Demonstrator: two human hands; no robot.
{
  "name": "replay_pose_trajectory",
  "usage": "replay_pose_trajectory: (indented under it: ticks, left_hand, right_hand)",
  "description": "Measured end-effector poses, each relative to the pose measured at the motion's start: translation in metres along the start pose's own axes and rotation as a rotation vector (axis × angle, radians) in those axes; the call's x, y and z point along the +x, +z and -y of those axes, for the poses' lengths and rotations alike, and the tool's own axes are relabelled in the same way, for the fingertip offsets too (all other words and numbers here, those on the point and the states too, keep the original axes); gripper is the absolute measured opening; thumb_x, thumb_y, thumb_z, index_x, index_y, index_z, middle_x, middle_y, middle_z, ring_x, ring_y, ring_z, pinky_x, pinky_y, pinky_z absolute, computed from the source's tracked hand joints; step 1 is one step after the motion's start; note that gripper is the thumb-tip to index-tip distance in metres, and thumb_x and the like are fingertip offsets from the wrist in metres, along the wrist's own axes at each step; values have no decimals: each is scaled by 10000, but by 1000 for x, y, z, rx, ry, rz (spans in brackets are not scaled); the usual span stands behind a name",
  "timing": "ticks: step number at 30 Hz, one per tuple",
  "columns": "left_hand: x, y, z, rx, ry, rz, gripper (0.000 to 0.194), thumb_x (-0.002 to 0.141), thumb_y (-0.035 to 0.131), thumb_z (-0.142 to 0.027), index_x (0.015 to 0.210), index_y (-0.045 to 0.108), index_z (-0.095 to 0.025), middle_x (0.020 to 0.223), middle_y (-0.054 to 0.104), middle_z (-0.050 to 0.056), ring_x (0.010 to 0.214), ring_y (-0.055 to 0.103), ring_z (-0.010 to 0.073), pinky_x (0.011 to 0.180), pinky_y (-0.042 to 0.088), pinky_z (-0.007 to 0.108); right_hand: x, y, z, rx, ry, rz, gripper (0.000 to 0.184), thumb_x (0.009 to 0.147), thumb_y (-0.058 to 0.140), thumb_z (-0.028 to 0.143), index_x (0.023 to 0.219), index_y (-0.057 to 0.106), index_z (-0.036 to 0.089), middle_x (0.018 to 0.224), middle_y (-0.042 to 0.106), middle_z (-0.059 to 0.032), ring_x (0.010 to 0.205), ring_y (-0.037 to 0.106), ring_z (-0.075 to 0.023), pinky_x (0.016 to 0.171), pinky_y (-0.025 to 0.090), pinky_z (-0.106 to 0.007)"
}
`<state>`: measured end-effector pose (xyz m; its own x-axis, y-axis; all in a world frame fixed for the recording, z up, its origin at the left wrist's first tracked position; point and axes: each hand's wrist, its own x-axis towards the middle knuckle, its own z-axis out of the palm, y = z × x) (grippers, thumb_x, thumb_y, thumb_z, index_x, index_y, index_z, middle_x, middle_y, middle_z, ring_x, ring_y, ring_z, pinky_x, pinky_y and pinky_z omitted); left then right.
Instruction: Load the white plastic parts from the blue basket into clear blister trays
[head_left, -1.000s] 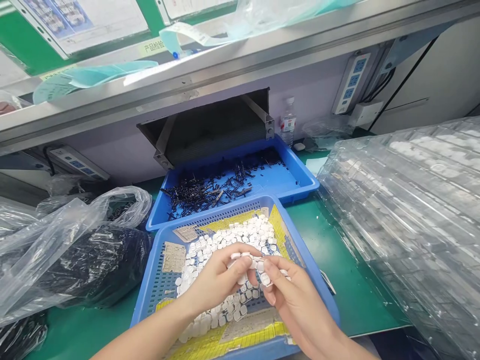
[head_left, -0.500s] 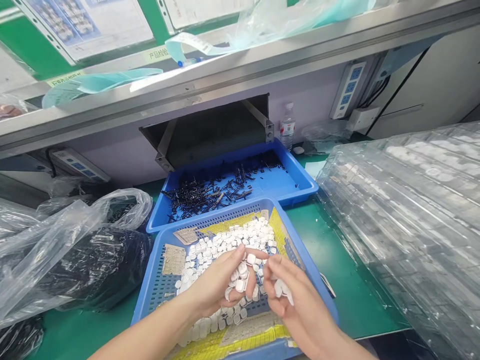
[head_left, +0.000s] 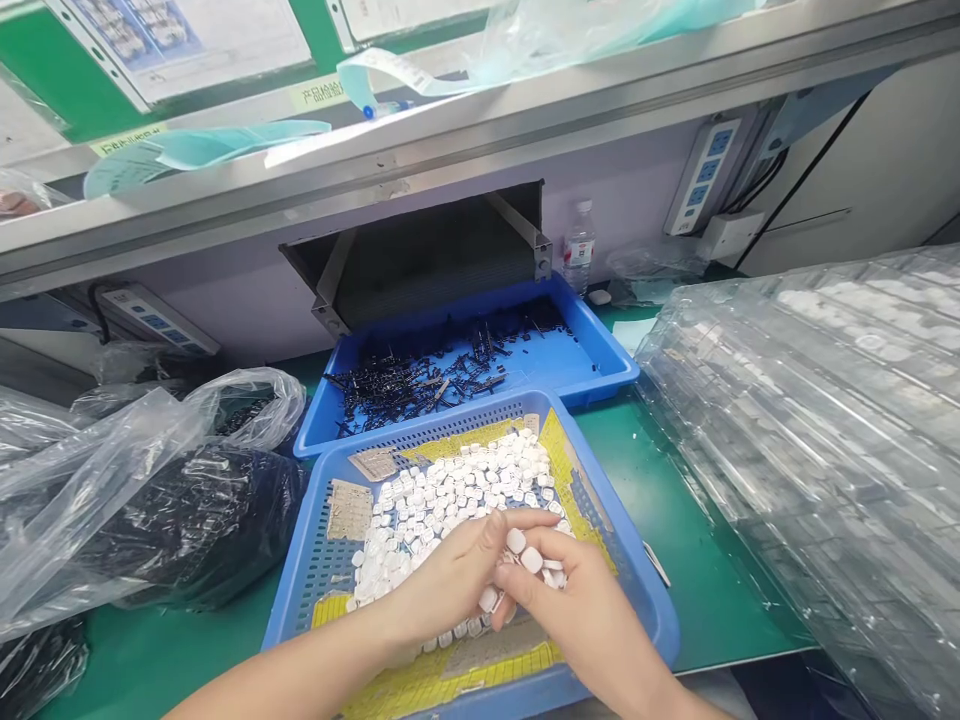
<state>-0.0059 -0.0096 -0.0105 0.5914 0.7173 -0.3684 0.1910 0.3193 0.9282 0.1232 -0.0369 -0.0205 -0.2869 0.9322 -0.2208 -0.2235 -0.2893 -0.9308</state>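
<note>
Many small white square pieces with rounded corners (head_left: 427, 500) lie loose in a blue perforated basket (head_left: 600, 500) lined with yellow sheet. Over the basket my left hand (head_left: 465, 565) curls around some of these white pieces, partly hidden by the other hand. Against it, my right hand (head_left: 577, 590) cups a small heap of white pieces (head_left: 531, 558) between thumb and fingers. The two hands touch, so some fingertips are covered.
Behind the basket, a blue tray (head_left: 600, 370) holds thin black parts. A bag of black parts (head_left: 187, 520) stands left. Stacked clear plastic trays (head_left: 810, 430) lean in from the right. A water bottle (head_left: 579, 250) stands at the back, below a metal shelf edge (head_left: 450, 150).
My hands have come together. My right hand has turned and now cups white pieces with its thumb over the left fingers; the pieces seen in my left palm are mostly covered.
</note>
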Motion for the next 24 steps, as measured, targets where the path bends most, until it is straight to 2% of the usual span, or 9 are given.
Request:
replay_pose_trajectory:
  ticks: [2,6,9,12,16,18,20,22,24]
  left_hand:
    - [-1,-1,0,-8,-24,8,713,750,197,-691,1169,458,-177,422,396,-42,408,364,77,363,223,134]
    - [1,-5,0,-109,-72,-14,697,769,141,-676,1167,425,-179,427,417,-45,341,258,65,319,162,143]
    - [3,-9,-3,-186,-69,-54,649,782,173,-657,1098,457,-166,452,441,-37,323,228,58,308,141,156]
    - [4,-10,-6,-194,-59,-71,625,782,194,-653,1062,465,-165,483,470,-25,328,241,56,308,146,160]
    - [1,-8,-5,-152,-76,-72,624,788,179,-644,1118,422,-174,488,503,-16,319,256,60,305,159,157]
    - [0,-7,-5,-154,-72,-63,628,787,177,-646,1122,413,-170,456,497,-18,303,248,59,302,165,153]
    - [-1,-5,-5,-186,-88,-60,631,781,175,-653,1109,414,-170,403,467,-28,286,232,58,297,156,146]
    - [-2,-5,-5,-226,-150,-56,637,773,170,-664,1113,408,-181,357,432,-39,271,206,59,289,125,139]
    - [-2,-5,-6,-265,-223,-42,645,765,169,-674,1129,399,-194,332,418,-40,260,181,60,283,101,138]
  right_hand:
    - [-2,-1,2,31,11,18,249,748,553,349,584,574,163,496,572,-6,468,469,-103,520,375,-223]
    - [-4,-7,2,283,67,-38,219,733,579,391,710,553,175,435,380,70,357,205,-31,364,166,-175]
    - [-4,-12,-1,524,33,-51,142,692,592,306,702,547,172,553,452,24,418,338,-50,389,235,-177]
    - [-3,-15,-2,588,41,-6,145,631,568,295,717,545,180,621,520,-4,399,380,-62,367,253,-189]
    - [-2,-11,-1,281,100,-91,266,708,555,437,758,537,177,574,451,38,361,257,-32,325,145,-171]
    - [-2,-9,-1,28,24,-87,307,768,492,469,806,561,172,569,456,38,412,329,-52,378,251,-181]
    - [-3,-7,-2,-209,-73,-18,309,824,423,439,902,573,182,560,520,27,539,464,-98,551,377,-225]
    - [-3,-7,-5,-391,-148,57,281,856,389,377,999,557,204,609,595,17,707,532,-137,722,384,-269]
    - [-4,-7,-7,-518,-197,93,257,862,390,326,1033,555,226,717,631,9,786,540,-146,777,371,-281]
